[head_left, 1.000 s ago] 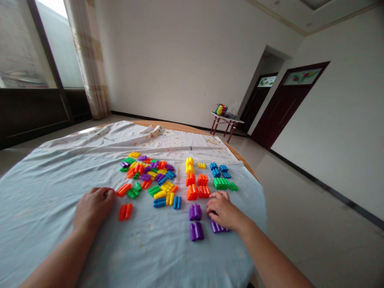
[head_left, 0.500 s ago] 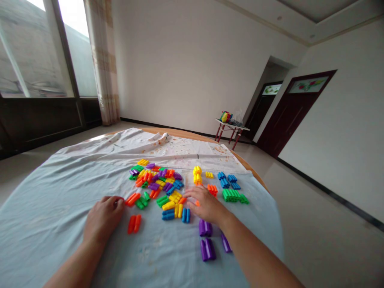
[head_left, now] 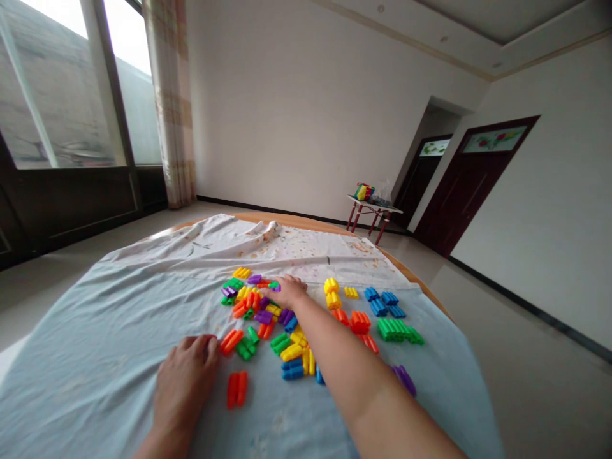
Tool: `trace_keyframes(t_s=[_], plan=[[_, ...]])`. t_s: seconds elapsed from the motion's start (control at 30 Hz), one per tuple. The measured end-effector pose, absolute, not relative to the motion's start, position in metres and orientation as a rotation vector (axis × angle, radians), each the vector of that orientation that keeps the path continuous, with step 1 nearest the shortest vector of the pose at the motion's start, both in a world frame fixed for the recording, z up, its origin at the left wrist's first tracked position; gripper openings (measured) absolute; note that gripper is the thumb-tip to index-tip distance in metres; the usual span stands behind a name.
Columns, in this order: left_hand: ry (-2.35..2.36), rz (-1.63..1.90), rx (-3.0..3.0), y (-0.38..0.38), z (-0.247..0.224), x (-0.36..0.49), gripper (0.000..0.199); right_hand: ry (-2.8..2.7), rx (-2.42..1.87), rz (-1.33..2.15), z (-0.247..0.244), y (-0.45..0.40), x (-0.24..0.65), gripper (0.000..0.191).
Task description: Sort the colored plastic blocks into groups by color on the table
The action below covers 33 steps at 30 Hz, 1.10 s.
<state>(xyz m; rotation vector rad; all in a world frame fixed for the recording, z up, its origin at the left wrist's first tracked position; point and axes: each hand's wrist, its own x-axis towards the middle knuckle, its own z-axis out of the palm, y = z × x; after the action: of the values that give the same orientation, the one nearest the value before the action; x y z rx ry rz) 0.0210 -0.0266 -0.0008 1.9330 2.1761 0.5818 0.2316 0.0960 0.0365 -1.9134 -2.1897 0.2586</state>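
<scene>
My right hand [head_left: 289, 292] reaches over the back right of a heap of colourful plastic blocks, fingers apart and pointing down at it. The blocks look like joined tubes; a purple block [head_left: 263, 317] and a yellow block [head_left: 273, 309] lie near that hand. Its forearm covers part of the heap's right side. My left hand [head_left: 189, 370] rests on the cloth at the heap's left, fingers loosely bent, with no block visible in them. Its fingertips are beside an orange block [head_left: 231, 342]. A green block [head_left: 246, 346] and another orange block [head_left: 237, 389] lie close by.
Right of my forearm lie grouped blocks: yellow blocks [head_left: 331, 294], blue blocks [head_left: 384, 302], orange blocks [head_left: 359, 322], green blocks [head_left: 398, 331] and a purple block [head_left: 404, 380]. A wrinkled cloth [head_left: 109, 331] covers the round table. A small side table [head_left: 373, 207] stands by the wall.
My right hand has moved from beside the orange blocks on the right to the back of the heap. My left hand stays beside the orange block. The camera view has shifted slightly.
</scene>
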Motion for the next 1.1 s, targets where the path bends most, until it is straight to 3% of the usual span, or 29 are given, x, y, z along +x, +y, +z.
trace_keyframes(t_s=[0.13, 0.37, 0.7, 0.77, 0.93, 1.1], plan=[[2.162, 0.572, 1.933, -0.027, 0.000, 0.020, 0.053, -2.292, -1.897, 0.412, 0.027, 0.101, 0.225, 0.076], [2.187, 0.531, 1.995, -0.028, 0.001, 0.022, 0.054, -2.563, -1.521, 0.499, 0.029, 0.057, 0.232, 0.070], [2.188, 0.549, 2.007, -0.030, 0.006, 0.025, 0.053, -2.822, -1.049, 0.311, 0.057, -0.033, 0.247, 0.073], [2.184, 0.554, 2.037, -0.031, 0.007, 0.026, 0.051, -2.842, -1.030, 0.301, 0.063, -0.049, 0.250, 0.067], [2.158, 0.531, 2.098, -0.036, 0.008, 0.028, 0.049, -2.679, -1.066, 0.283, 0.072, -0.057, 0.248, 0.027], [2.086, 0.554, 2.091, -0.041, 0.007, 0.028, 0.044, -2.437, -1.234, 0.238, 0.059, -0.018, 0.222, 0.036]])
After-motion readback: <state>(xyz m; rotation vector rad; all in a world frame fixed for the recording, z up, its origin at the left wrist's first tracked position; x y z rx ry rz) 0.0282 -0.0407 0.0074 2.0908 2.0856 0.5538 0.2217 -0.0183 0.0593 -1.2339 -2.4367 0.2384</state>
